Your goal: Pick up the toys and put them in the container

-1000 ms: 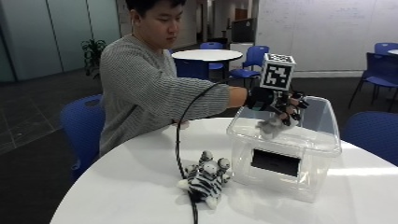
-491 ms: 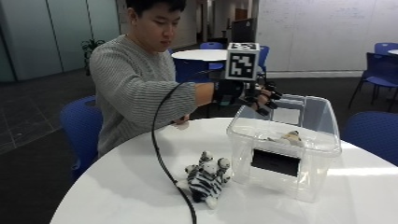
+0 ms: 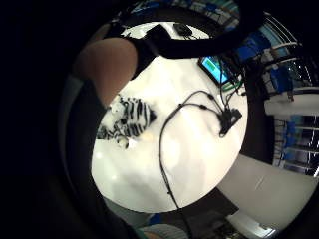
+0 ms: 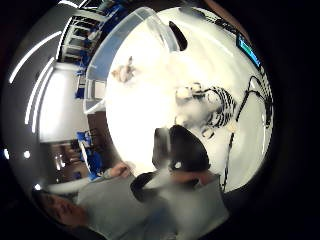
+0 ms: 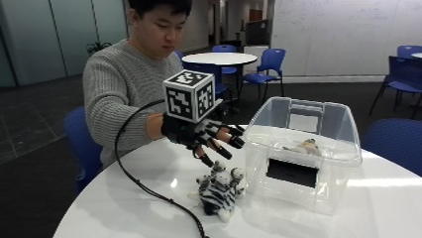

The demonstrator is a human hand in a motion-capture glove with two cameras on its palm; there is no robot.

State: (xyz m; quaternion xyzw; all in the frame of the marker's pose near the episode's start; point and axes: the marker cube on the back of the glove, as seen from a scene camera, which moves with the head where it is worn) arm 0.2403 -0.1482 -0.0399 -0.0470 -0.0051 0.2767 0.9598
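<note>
Nearest the table's [image 5: 131,198] front edge, a zebra toy [image 5: 219,191] is lying on the white top, just beside the front wall of the clear container [image 5: 300,153]. In the thumb side palm view the same striped toy [image 4: 212,112] is sitting between me and the container [image 4: 125,55], and in the little finger side view it [image 3: 127,119] is lying on the white top beside a black cable.

I am holding my gloved right hand [image 5: 201,136] in the air above the zebra toy, not touching it. My fingers [image 5: 221,144] are spread and pointing toward the container, and I am gripping nothing.

The container is standing on the table to the far side of the zebra toy, open at the top. A small tan toy [image 5: 304,146] is lying inside it; I think it is resting on the bottom near the far wall, though the clear plastic is making that hard to judge. The thumb side view is also showing this small toy [image 4: 123,71] inside the container.

My other arm, in a grey sleeve [image 5: 112,99], is reaching down at the table's far edge.
</note>
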